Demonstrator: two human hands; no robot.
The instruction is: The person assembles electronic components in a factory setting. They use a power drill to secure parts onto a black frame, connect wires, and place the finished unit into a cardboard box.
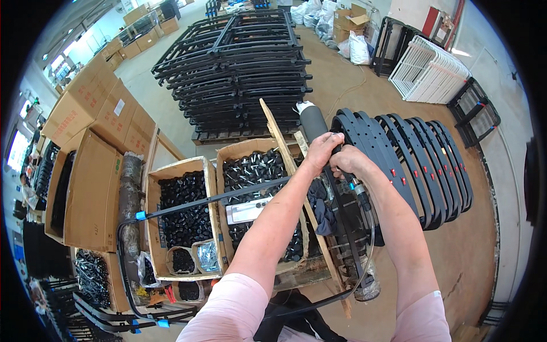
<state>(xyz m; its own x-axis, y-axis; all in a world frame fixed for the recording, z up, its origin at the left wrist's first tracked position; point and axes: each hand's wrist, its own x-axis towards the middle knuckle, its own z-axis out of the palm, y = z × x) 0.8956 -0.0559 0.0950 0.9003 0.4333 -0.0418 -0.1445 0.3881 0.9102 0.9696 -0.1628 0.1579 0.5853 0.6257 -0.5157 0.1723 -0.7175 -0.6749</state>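
Observation:
My left hand (323, 150) is closed beside a black metal frame (250, 190), near the frame's far right corner; what its fingers grip is hidden. My right hand (348, 159) is right next to it, wrapped round an air tool (357, 188) with a blue fitting and a hose (372, 228) hanging from it. Most of the tool's body is covered by my fingers. The frame lies across open cartons, with blue tape (141, 215) wrapped on its left side. Dark cloth (322, 212) rests by the wooden strip near the frame's right side.
Cartons of black knobs (182, 196) and of black-headed bolts (250, 171) stand below the frame. A long wooden strip (277, 134) leans beside them. Curved black frames (419, 165) stand at the right, stacked black racks (239, 74) ahead, tall cartons (94, 188) at the left.

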